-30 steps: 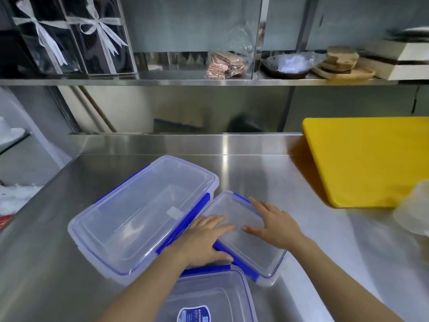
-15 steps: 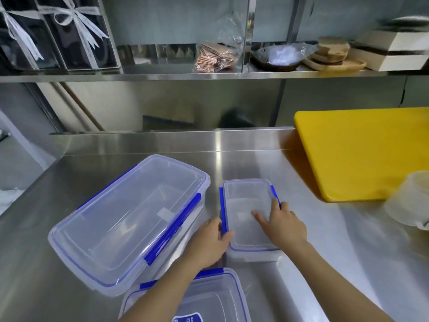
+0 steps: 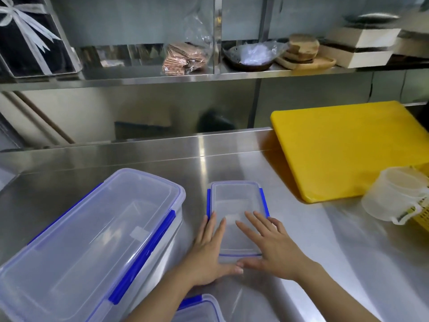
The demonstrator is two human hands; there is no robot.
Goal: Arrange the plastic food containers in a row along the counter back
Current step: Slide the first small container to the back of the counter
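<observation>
Bare steel counter [image 3: 232,159] lay open between the small clear container [image 3: 236,205] and the raised back edge, with nothing standing in that strip. To the right the open steel ran on to the yellow cutting board [image 3: 343,149], which leaned with its top edge toward the back wall. The small container, lidded with blue clips on both long sides, sat near the counter's middle, its short end facing the back.

Both hands lay flat and spread on it, gripping nothing. The left hand [image 3: 209,254] rested along the container's left side, fingers pointing at the back, thumb curled round the near end. The right hand [image 3: 271,245] covered the lid's near right part, fingers splayed, thumb meeting the left thumb at the near edge.

The large clear container [image 3: 92,233] with blue clips stood just to the left, angled, apart from the small one. A third container's corner [image 3: 199,307] showed at the bottom edge. A translucent tub [image 3: 392,194] stood at far right beside a yellow basket [image 3: 422,217]
</observation>
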